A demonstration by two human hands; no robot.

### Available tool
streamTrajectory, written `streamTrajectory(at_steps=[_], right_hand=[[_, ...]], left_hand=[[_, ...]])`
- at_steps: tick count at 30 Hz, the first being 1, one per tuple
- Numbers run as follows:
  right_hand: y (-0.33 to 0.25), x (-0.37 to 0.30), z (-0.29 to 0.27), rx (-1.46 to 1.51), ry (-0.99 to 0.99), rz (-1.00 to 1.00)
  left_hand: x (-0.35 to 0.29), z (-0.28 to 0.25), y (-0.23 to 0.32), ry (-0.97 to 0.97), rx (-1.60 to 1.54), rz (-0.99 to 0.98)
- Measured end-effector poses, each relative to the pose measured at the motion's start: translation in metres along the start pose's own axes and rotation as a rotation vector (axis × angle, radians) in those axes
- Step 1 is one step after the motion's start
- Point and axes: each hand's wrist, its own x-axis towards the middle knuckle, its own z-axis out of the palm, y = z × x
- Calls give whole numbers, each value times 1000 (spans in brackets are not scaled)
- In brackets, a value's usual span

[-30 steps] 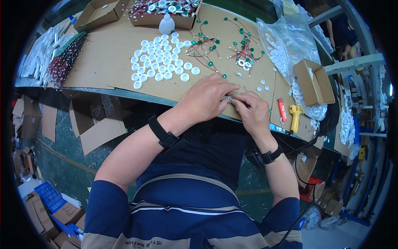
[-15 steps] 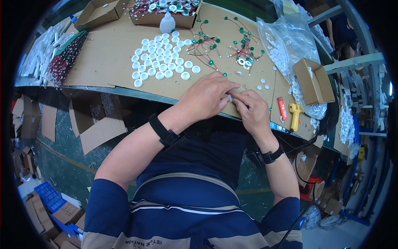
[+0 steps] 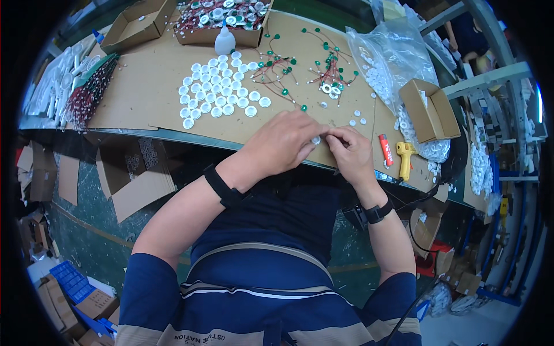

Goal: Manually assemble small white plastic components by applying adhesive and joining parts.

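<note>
Work above the front edge of the brown cardboard-topped counter (image 3: 138, 86). Your left hand (image 3: 285, 141) seems to be pinching a part between thumb and forefinger; your right hand (image 3: 353, 154) has thumb and fingertips drawn close, though I can't tell whether they grip anything. Stay clear of the yellow gun-shaped tool (image 3: 405, 158) at your right (probably a glue gun, so its tip may be hot). The small white round piece (image 3: 315, 140) sits at your left fingertips: hold it by its rim, steady, and press only lightly.
</note>
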Motion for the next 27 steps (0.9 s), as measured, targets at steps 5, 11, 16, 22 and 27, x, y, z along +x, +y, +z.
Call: streamTrajectory(at_steps=[5,11,16,22,27], right_hand=[[-5,0,-8,-118,109,-10],[8,11,-29,-313,285,-150],[18,12,-38,-364,296,-89],[14,31,-25,-444,239,-306],[4,48,-5,-471,155,-510]], left_hand=[[-6,1,-9,-63,68,107],[1,-11,-4,-61,158,110],[-4,-35,-16,-7,316,78],[-21,-67,-39,90,412,39],[-13,-76,-33,137,461,12]])
